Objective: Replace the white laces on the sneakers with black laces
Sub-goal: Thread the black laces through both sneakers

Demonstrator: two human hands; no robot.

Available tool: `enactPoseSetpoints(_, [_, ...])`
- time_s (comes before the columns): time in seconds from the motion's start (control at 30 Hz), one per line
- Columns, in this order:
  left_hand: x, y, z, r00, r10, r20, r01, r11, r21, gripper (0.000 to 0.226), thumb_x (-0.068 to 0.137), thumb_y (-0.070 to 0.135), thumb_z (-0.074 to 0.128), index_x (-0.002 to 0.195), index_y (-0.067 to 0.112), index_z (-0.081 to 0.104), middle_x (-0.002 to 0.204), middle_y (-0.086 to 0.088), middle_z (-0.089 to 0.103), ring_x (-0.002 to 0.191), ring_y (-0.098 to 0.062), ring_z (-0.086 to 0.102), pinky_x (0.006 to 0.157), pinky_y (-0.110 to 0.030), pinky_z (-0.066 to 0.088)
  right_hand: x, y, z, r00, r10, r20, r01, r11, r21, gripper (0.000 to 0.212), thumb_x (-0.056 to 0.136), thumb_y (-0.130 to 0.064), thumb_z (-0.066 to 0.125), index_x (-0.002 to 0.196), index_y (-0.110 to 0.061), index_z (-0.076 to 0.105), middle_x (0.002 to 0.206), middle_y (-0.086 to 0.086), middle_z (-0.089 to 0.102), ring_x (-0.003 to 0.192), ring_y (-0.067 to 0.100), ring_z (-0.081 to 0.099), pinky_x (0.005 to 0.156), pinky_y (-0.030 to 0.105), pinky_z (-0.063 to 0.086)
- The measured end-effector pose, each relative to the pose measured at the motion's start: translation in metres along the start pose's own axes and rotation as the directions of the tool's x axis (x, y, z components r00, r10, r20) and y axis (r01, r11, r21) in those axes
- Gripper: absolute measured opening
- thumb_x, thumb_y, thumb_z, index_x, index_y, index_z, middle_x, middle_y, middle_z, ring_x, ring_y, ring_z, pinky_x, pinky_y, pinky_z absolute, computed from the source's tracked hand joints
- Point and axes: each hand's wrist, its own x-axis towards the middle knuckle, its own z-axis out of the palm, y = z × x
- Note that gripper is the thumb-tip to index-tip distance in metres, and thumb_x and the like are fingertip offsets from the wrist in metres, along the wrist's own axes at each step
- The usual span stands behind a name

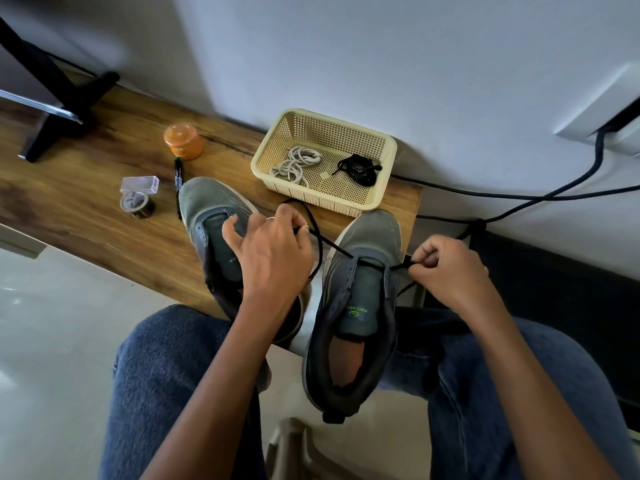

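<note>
Two grey sneakers sit on the tabletop (104,209) in front of the basket (388,161). Left of the right sneaker (360,296), whose tongue reads "KNITWEAR", the left hand (273,251) pinches the black lace (320,252) over the left sneaker (211,216); right of it, the right hand (446,268) has its fingers (420,261) closed on the lace's other end.

Head camera, looking steeply down over the lap at the wooden bench (104,188).

One wide-angle view only, so nothing is shared with a second. It sits above the seated person's knees and faces forward and down, close to the bench: the bench's near edge crosses mid-frame, its top runs away up-left, the wall rises straight behind it, and the floor shows below it at left. Straight lines bow toward the frame's edges.
</note>
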Motion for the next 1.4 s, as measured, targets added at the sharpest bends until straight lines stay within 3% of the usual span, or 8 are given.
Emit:
enactPoseSetpoints(0.23, [-0.008, 0.009, 0.011, 0.967, 0.231, 0.111, -0.238, 0.97, 0.057, 0.034, 0.094, 0.054, 0.043, 0.107, 0.03, 0.064, 0.108, 0.009, 0.065, 0.121, -0.017, 0.042, 0.108, -0.043, 0.001, -0.002, -0.006, 0.006, 0.989, -0.118, 0.088, 0.122, 0.992, -0.037, 0.011, 0.084, -0.025, 0.071, 0.089, -0.032, 0.064, 0.079, -0.014, 0.058, 0.08, 0.004, 0.05, 0.079, 0.032, 0.022])
enactPoseSetpoints(0.47, [-0.013, 0.01, 0.014, 0.935, 0.294, 0.198, -0.308, 0.95, 0.043, 0.039, 0.089, 0.062, 0.047, 0.11, 0.033, 0.065, 0.109, 0.011, 0.064, 0.122, -0.015, 0.04, 0.108, -0.041, -0.005, -0.002, -0.006, 0.017, 0.986, -0.168, -0.005, 0.16, 0.945, -0.285, 0.014, 0.093, -0.029, 0.06, 0.08, -0.034, 0.061, 0.082, -0.012, 0.05, 0.101, 0.014, 0.043, 0.079, 0.034, 0.017])
enactPoseSetpoints(0.73, [-0.018, 0.015, 0.015, 0.92, 0.324, 0.222, -0.344, 0.937, 0.062, 0.072, 0.072, 0.08, 0.022, 0.109, 0.033, 0.061, 0.107, 0.008, 0.065, 0.121, -0.018, 0.043, 0.11, -0.043, -0.002, 0.002, -0.012, 0.028, 0.994, -0.041, 0.105, 0.068, 0.962, -0.266, 0.016, 0.096, -0.016, 0.045, 0.086, -0.027, 0.052, 0.095, -0.008, 0.043, 0.112, 0.019, 0.035, 0.079, 0.037, 0.02])
enactPoseSetpoints(0.97, [-0.02, 0.018, 0.017, 0.917, 0.302, 0.26, -0.325, 0.944, 0.051, 0.048, 0.08, 0.066, 0.046, 0.114, 0.032, 0.054, 0.11, 0.011, 0.06, 0.122, -0.017, 0.041, 0.108, -0.042, -0.005, 0.001, -0.011, 0.034, 0.992, -0.034, 0.119, 0.069, 0.953, -0.296, 0.021, 0.099, -0.03, 0.033, 0.089, -0.018, 0.047, 0.093, -0.002, 0.037, 0.1, 0.02, 0.03, 0.076, 0.037, 0.024])
enactPoseSetpoints(1.13, [-0.02, 0.018, 0.017, 0.917, 0.284, 0.28, -0.308, 0.95, 0.044, 0.054, 0.074, 0.064, 0.036, 0.115, 0.033, 0.053, 0.112, 0.012, 0.06, 0.122, -0.016, 0.041, 0.107, -0.04, -0.006, 0.002, -0.012, 0.035, 0.984, 0.046, 0.174, -0.025, 0.993, -0.119, 0.025, 0.097, -0.026, 0.032, 0.08, -0.016, 0.047, 0.097, 0.002, 0.04, 0.109, 0.027, 0.032, 0.085, 0.042, 0.027])
enactPoseSetpoints(1.27, [-0.02, 0.019, 0.018, 0.914, 0.271, 0.303, -0.295, 0.955, 0.036, 0.045, 0.083, 0.06, 0.046, 0.118, 0.033, 0.051, 0.114, 0.011, 0.059, 0.125, -0.016, 0.038, 0.108, -0.041, -0.007, 0.002, -0.009, 0.035, 0.95, 0.201, 0.24, -0.239, 0.96, 0.143, 0.026, 0.094, -0.027, 0.033, 0.086, -0.01, 0.051, 0.101, 0.008, 0.038, 0.101, 0.028, 0.036, 0.092, 0.039, 0.034])
enactPoseSetpoints(1.33, [-0.021, 0.02, 0.018, 0.914, 0.265, 0.309, -0.289, 0.957, 0.036, 0.042, 0.084, 0.057, 0.048, 0.119, 0.033, 0.05, 0.114, 0.011, 0.059, 0.125, -0.017, 0.039, 0.108, -0.041, -0.007, 0.004, -0.007, 0.037, 0.939, 0.229, 0.258, -0.293, 0.924, 0.246, 0.025, 0.092, -0.026, 0.035, 0.079, -0.012, 0.05, 0.104, 0.01, 0.041, 0.095, 0.025, 0.034, 0.083, 0.037, 0.036])
enactPoseSetpoints(1.4, [-0.022, 0.021, 0.019, 0.917, 0.255, 0.308, -0.281, 0.959, 0.041, 0.04, 0.085, 0.055, 0.047, 0.118, 0.032, 0.05, 0.112, 0.01, 0.059, 0.124, -0.017, 0.04, 0.107, -0.04, -0.006, 0.007, -0.006, 0.038, 0.944, 0.208, 0.257, -0.292, 0.89, 0.351, 0.027, 0.091, -0.021, 0.038, 0.064, -0.018, 0.041, 0.085, 0.007, 0.043, 0.087, 0.021, 0.033, 0.067, 0.033, 0.03])
